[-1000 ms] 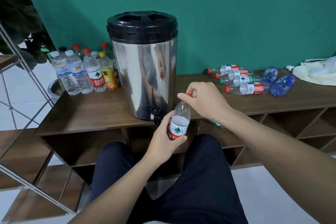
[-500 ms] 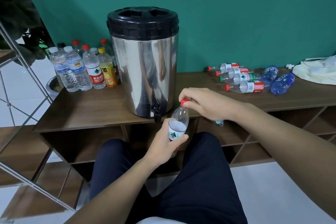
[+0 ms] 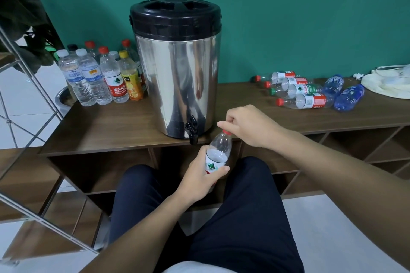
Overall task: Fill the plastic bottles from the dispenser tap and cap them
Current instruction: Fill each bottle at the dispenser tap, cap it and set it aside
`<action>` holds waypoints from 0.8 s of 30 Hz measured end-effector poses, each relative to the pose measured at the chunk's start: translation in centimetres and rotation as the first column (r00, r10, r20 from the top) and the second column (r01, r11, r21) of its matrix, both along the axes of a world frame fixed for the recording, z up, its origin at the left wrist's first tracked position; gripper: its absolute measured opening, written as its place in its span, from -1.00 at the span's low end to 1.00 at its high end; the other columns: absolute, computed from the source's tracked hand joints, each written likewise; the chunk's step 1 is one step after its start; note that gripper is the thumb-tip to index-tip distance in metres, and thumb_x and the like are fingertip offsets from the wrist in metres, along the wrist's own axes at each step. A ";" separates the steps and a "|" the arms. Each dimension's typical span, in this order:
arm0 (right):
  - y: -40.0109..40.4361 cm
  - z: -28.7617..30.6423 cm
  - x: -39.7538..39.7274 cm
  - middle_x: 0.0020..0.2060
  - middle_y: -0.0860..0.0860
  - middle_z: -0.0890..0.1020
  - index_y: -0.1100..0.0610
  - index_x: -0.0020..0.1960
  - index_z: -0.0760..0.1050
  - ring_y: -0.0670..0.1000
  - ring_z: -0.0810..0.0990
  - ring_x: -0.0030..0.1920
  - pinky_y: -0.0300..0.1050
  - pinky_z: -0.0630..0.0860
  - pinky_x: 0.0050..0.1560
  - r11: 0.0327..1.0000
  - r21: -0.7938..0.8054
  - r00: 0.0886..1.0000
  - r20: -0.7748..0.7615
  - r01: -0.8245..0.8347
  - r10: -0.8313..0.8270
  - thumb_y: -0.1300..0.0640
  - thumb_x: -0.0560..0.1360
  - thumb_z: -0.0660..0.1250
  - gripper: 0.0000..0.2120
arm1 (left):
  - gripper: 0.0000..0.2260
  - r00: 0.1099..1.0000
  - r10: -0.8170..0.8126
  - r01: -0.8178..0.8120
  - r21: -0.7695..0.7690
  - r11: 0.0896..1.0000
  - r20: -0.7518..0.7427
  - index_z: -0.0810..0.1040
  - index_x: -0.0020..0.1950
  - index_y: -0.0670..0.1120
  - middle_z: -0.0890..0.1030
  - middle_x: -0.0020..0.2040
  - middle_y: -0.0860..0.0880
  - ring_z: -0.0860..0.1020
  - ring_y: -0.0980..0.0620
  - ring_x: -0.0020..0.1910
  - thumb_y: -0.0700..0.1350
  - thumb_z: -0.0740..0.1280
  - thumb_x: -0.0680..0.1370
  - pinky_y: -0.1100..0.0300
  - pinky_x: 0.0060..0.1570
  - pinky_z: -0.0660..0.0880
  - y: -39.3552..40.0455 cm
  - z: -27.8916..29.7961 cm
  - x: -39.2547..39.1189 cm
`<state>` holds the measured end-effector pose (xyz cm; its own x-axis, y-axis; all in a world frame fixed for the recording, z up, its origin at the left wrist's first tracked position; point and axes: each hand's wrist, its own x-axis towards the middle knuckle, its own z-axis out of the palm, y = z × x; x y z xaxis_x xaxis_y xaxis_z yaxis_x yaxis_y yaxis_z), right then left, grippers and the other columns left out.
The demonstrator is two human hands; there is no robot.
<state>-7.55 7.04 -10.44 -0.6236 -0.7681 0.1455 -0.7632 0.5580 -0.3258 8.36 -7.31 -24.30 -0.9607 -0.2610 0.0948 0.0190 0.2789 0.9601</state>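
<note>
Capping a plastic bottle below the dispenser tap.

The left hand point(image 3: 200, 176) grips the bottle point(image 3: 218, 155) by its labelled body, tilted, above the lap and just in front of the desk point(image 3: 106, 131) edge. The right hand point(image 3: 248, 125) has its fingers point(image 3: 224, 124) curled round the red cap point(image 3: 226, 132). Just beyond, the black tap point(image 3: 192, 128) projects from the steel dispenser point(image 3: 175, 66). Upright bottles point(image 3: 99, 77) stand to its left; lying bottles point(image 3: 306, 93) rest well to its right.

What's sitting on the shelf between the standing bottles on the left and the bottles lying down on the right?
The steel dispenser with its black lid and tap stands between the upright bottles and the lying bottles, as the head view shows.
</note>
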 end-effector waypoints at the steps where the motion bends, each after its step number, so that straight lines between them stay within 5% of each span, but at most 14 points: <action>1: 0.1 0.0 -0.1 -0.30 -0.09 0.65 0.03 -0.13 0.60 -0.03 0.63 -0.21 0.08 0.59 -0.14 0.999 0.011 0.999 0.001 -0.035 0.035 -0.21 0.71 0.37 -0.63 | -0.61 1.000 -0.007 0.007 0.009 1.000 0.004 0.51 0.38 0.11 0.68 0.13 0.14 0.65 0.04 0.09 -0.02 0.59 0.63 0.18 0.10 0.59 -0.1 -0.1 0.0; 6: 1.1 0.7 -0.4 -0.05 -0.15 0.58 -0.07 0.14 0.60 -0.10 0.56 -0.08 -0.17 0.50 -0.05 0.968 0.069 0.970 0.052 -0.242 0.239 -0.02 0.71 0.42 -0.96 | -0.63 0.999 -0.032 0.032 0.023 0.999 0.016 0.55 0.34 0.05 0.69 0.13 0.06 0.66 0.13 0.06 -0.07 0.61 0.62 0.31 0.09 0.57 -0.9 -1.2 -0.1; 10: 1.0 -0.4 -1.0 0.04 -0.20 0.67 -0.08 0.26 0.62 -0.15 0.66 0.00 -0.33 0.57 0.05 0.975 -0.021 0.964 0.150 -0.220 0.220 0.09 0.68 0.49 -0.82 | -0.62 0.999 -0.024 0.022 0.058 0.998 0.036 0.55 0.34 0.02 0.69 0.12 0.09 0.64 0.19 0.06 -0.10 0.61 0.61 0.35 0.11 0.54 -1.2 -2.5 -0.2; 14: -0.4 -2.9 -2.1 -0.01 -0.14 0.71 -0.01 0.20 0.66 -0.14 0.70 -0.07 -0.25 0.63 0.02 0.990 -0.133 0.987 0.148 -0.036 0.055 0.05 0.61 0.59 -0.80 | -0.61 0.998 -0.014 0.009 0.086 0.996 0.055 0.51 0.37 0.06 0.67 0.15 0.10 0.64 0.16 0.13 -0.06 0.59 0.63 0.32 0.18 0.54 -1.8 -4.5 0.1; 21: -3.6 -8.2 -3.9 -0.26 -0.22 0.54 0.01 0.20 0.69 0.12 0.71 -0.04 0.05 0.65 0.08 0.995 -0.040 0.996 0.000 0.087 -0.087 0.09 0.60 0.58 -0.81 | -0.50 0.994 -0.004 -0.005 0.079 0.997 0.111 0.36 0.49 0.14 0.60 0.24 0.01 0.60 0.13 0.16 -0.04 0.55 0.66 0.10 0.28 0.55 -3.4 -7.9 0.9; 24: -4.6 -9.8 -4.4 -0.09 -0.11 0.62 0.01 0.23 0.70 0.17 0.71 0.00 0.06 0.63 0.10 0.993 -0.045 0.994 -0.028 0.108 -0.110 0.10 0.60 0.58 -0.78 | -0.44 0.992 0.001 -0.012 0.090 0.996 0.127 0.32 0.52 0.13 0.59 0.27 -0.04 0.60 0.15 0.17 -0.08 0.55 0.65 0.07 0.31 0.55 -4.0 -8.5 0.9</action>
<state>-11.90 2.44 -20.21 -0.6981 -0.6881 0.1977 -0.7085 0.6243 -0.3290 9.29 -11.31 -32.82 -0.9617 -0.2693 -0.0518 -0.1058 0.1901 0.9760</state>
